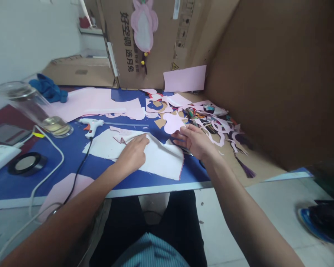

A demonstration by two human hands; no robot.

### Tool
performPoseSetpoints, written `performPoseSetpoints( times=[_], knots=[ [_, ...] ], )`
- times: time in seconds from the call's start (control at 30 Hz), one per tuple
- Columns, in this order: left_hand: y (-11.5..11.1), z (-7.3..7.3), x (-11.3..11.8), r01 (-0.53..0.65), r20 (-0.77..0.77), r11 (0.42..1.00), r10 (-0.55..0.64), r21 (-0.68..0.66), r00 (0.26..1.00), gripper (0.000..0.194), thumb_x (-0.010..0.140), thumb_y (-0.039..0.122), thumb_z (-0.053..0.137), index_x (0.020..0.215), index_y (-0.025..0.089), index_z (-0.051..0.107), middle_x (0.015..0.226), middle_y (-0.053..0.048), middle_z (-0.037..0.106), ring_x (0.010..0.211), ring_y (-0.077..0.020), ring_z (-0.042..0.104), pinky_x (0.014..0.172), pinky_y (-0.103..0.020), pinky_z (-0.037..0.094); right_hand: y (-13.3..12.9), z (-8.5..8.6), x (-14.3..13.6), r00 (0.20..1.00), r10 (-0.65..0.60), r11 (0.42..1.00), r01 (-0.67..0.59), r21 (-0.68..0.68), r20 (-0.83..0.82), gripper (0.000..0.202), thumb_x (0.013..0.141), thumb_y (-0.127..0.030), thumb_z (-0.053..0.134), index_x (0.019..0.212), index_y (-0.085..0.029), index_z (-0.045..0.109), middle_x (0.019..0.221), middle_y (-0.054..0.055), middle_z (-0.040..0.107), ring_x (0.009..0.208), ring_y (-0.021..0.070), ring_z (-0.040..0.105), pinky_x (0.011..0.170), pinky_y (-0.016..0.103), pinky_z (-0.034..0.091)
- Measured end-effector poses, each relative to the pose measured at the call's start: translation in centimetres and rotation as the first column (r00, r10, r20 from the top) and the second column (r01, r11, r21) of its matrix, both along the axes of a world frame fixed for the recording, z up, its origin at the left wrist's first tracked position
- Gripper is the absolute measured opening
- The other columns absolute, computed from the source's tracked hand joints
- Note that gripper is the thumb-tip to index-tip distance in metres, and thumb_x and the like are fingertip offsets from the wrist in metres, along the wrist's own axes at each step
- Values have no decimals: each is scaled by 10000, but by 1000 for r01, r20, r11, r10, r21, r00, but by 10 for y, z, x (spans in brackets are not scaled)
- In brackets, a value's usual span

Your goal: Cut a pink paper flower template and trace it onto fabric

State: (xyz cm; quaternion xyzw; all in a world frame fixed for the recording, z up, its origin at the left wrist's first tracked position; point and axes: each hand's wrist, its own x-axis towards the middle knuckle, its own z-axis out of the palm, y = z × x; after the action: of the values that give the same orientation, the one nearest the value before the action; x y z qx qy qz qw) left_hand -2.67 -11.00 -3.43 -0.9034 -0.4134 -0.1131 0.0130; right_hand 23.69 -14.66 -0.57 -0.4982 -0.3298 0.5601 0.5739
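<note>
White cloth point(161, 159) with a frayed reddish edge and a folded-over top lies near the front of the blue table. My left hand point(133, 152) rests on it, its fingers closed together at the fold; whether they pinch the cloth is hard to tell. Between thumb and fingers, my right hand point(193, 139) holds a small pink paper cutout point(173, 123) with a wavy outline, just beyond the cloth's right part. Under that hand, partly hidden, are dark-handled scissors. A white glue gun point(91, 125) lies beyond the cloth's left end.
Paper scraps point(217, 126) heap up at the right on brown cardboard point(261, 163). Large pink sheets point(86, 102) lie at the back left. A glass bottle point(33, 107), black tape roll point(27, 163) and cables are at the left. Cardboard walls point(161, 44) stand behind and right.
</note>
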Motion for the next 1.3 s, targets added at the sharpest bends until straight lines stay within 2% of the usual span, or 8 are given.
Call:
performPoseSetpoints(
  times=[0.07,0.23,0.57,0.83,1.0,1.1,1.2,1.3],
  knots=[
    [2,-4,-2,3,29,1000,-2,-24,1000,528,924,5,480,1403,121,670,1573,-168,648,1491,-288,581,1263,-453,472,3,-3,-4,999,27,1000,-27,-2,20,407,730,-433,964,885,-269,625,997,26,796,1091,256,767,892,384,630],
    [-3,-1,-9,-17,27,997,19,-75,999,519,1081,431,561,1521,163,623,1636,-201,590,1532,-428,521,1240,-670,423,16,-11,-14,977,132,991,-132,-13,169,459,712,-540,927,855,-266,587,1079,26,772,1192,292,715,918,413,593],
    [-23,16,-27,-135,-123,991,134,0,983,542,1031,567,633,1439,214,687,1602,-192,636,1507,-427,547,1250,-712,355,50,-14,-11,957,-2,994,-29,104,289,343,757,-464,884,845,-265,619,1044,14,753,1168,268,656,1061,437,509],
    [-20,0,-28,-18,39,999,16,42,999,436,1097,344,532,1453,125,658,1586,-236,620,1498,-384,578,1218,-546,492,-3,-3,-14,995,14,995,-24,94,101,427,749,-551,945,911,-292,646,1080,5,786,1235,273,713,1015,429,567],
    [-13,-1,-27,-76,-13,997,76,0,997,494,1089,390,559,1470,92,654,1607,-263,603,1524,-427,554,1252,-599,458,-37,-5,-2,996,-80,993,77,87,27,404,743,-506,980,897,-300,669,1044,-18,764,1169,234,721,1028,404,570],
    [-19,2,-21,16,60,1000,-17,9,998,499,1115,361,504,1524,97,615,1692,-246,529,1593,-383,490,1303,-571,412,-47,-11,10,981,-192,978,190,84,19,427,723,-502,996,898,-300,663,1047,-21,760,1143,230,724,1030,412,582],
    [-29,1,-8,138,41,989,-136,-52,990,569,1131,425,509,1612,123,544,1792,-203,400,1663,-356,391,1348,-566,347,-52,-20,13,989,-145,988,143,57,25,432,746,-526,980,929,-300,661,1086,-16,773,1176,234,731,1058,425,580],
    [-35,-4,6,97,-31,986,-102,-136,994,632,1133,508,504,1649,144,517,1815,-195,350,1692,-374,327,1351,-627,308,-50,-29,12,991,-125,992,123,37,48,443,750,-545,970,920,-294,647,1069,-20,775,1166,225,747,1089,425,568]
  ],
)
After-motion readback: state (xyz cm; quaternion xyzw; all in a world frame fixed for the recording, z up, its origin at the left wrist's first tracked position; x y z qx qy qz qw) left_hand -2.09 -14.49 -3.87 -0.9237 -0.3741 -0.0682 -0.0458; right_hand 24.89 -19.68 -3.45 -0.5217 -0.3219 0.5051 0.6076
